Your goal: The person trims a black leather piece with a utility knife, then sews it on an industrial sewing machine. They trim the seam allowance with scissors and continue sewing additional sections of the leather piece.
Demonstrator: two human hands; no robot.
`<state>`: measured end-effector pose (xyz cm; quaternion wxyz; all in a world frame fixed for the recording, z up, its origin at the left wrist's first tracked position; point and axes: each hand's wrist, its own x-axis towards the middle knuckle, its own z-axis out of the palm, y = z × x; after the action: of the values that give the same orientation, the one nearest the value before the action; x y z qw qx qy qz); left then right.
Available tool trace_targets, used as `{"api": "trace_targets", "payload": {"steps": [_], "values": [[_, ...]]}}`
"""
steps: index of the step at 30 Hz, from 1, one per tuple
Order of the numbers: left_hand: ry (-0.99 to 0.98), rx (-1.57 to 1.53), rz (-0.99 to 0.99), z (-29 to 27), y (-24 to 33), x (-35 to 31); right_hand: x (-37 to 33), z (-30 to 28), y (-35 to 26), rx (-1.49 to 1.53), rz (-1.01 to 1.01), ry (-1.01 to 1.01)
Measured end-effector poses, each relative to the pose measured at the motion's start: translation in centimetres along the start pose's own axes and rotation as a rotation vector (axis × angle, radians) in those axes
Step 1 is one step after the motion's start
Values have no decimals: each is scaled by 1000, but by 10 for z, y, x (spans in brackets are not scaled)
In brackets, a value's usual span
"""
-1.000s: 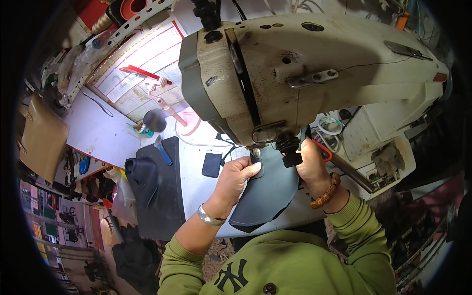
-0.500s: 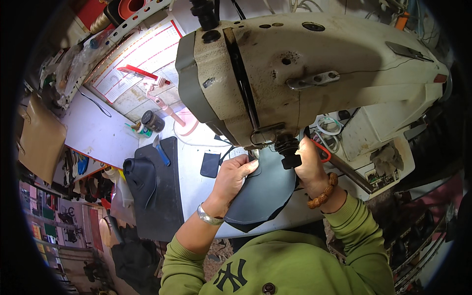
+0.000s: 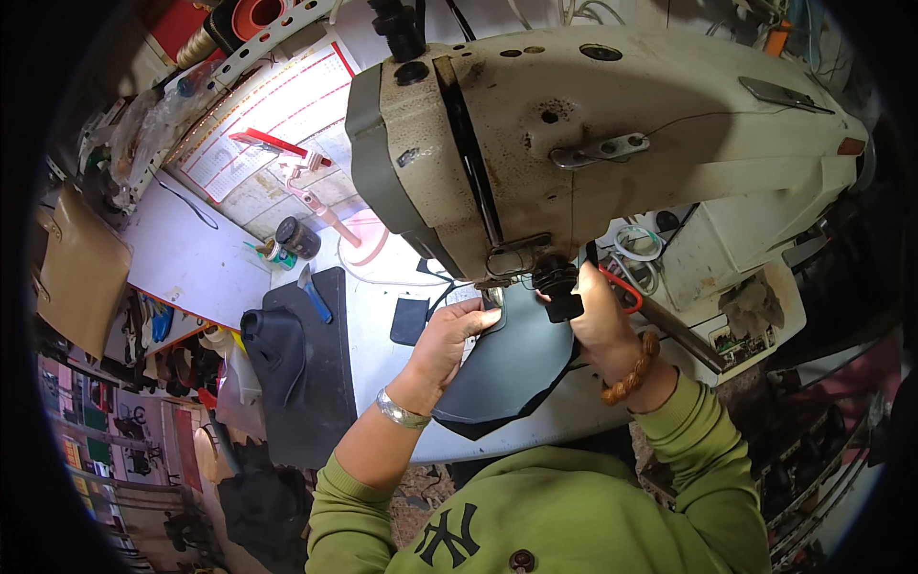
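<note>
A grey leather-like piece point(image 3: 507, 373) with a curved edge and a black underside lies under the head of a beige sewing machine point(image 3: 516, 134). My left hand point(image 3: 449, 340) pinches its left edge between thumb and fingers, close to the metal presser foot point(image 3: 495, 297). At the piece's right edge, my right hand point(image 3: 601, 320) is closed on the material. Its fingertips are partly hidden beside the machine's black knob point(image 3: 564, 306). The needle point cannot be made out.
Left on the table are a black cutting mat point(image 3: 330, 402), a black folded leather piece point(image 3: 273, 349), a blue-handled knife point(image 3: 316, 297) and a small black patch point(image 3: 409, 320). Behind stand a pink lamp point(image 3: 363, 239) and a dark jar point(image 3: 298, 237). Red-handled scissors point(image 3: 626, 290) lie right.
The grey piece has turned slightly, its lower corner shifting left and up a little. Both hands have moved slightly with it and still hold its edges.
</note>
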<state>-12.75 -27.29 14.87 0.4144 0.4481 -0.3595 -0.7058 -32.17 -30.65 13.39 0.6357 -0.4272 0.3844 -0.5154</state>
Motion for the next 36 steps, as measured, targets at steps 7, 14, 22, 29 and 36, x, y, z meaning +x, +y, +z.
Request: {"api": "trace_targets", "payload": {"steps": [7,14,22,29,36], "values": [[0,141,54,1,0,4,1,-6,-4,-28,4,-104],[2,81,112,-1,-3,8,3,-4,3,96,-41,-104],[-26,2,99,-6,-1,9,9,-7,4,-45,-54,-122],[-53,-28,101,-9,-4,11,12,-5,3,3,-38,-63],[-67,13,-13,-12,4,10,7,0,-4,-17,-24,-69]]}}
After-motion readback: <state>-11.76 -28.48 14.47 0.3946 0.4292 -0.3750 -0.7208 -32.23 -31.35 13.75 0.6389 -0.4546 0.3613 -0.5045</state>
